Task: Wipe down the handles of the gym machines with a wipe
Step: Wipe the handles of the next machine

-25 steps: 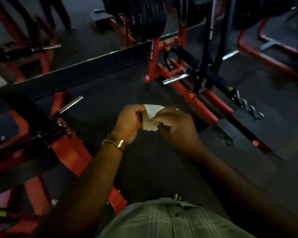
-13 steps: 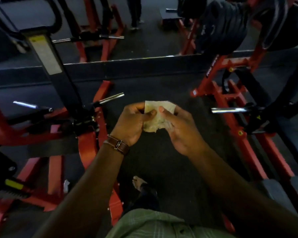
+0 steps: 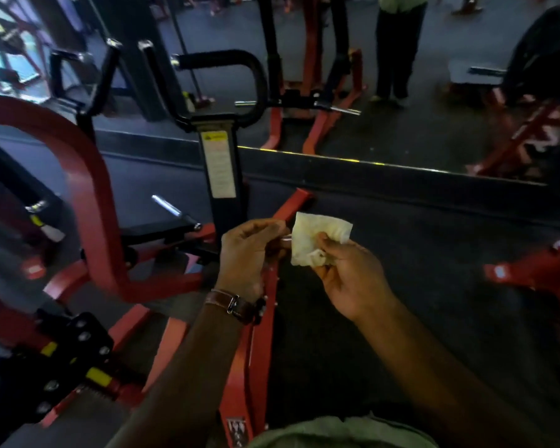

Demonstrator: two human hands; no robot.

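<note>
Both hands are raised in front of the chest, close together, with a pale crumpled wipe (image 3: 317, 237) between them. The right hand (image 3: 349, 279) pinches the wipe's lower right part between thumb and curled fingers; most of the sheet stands up above that grip. The left hand (image 3: 249, 253) has its fingers curled, and its fingertips meet the wipe's left edge, pinching it there as far as can be told. A brown strap (image 3: 230, 303) with a metal buckle circles the left wrist.

Below and beyond the hands stands a red-framed machine (image 3: 91, 189) on the dark floor (image 3: 434, 270). A black post (image 3: 222, 169) with a pale label rises just past the left hand. From the post's top a black padded handle (image 3: 240, 59) curves out to the right, and two more black grips (image 3: 102, 69) slant up on its left. None of these touches the wipe; they are well apart from it. A chrome peg (image 3: 168, 206) sticks out left of the post.

Farther back a mirror (image 3: 417, 124) runs along the wall and reflects red frames and a standing person's legs (image 3: 395, 53). A green checked shirt (image 3: 337, 431) shows at the bottom edge.
</note>
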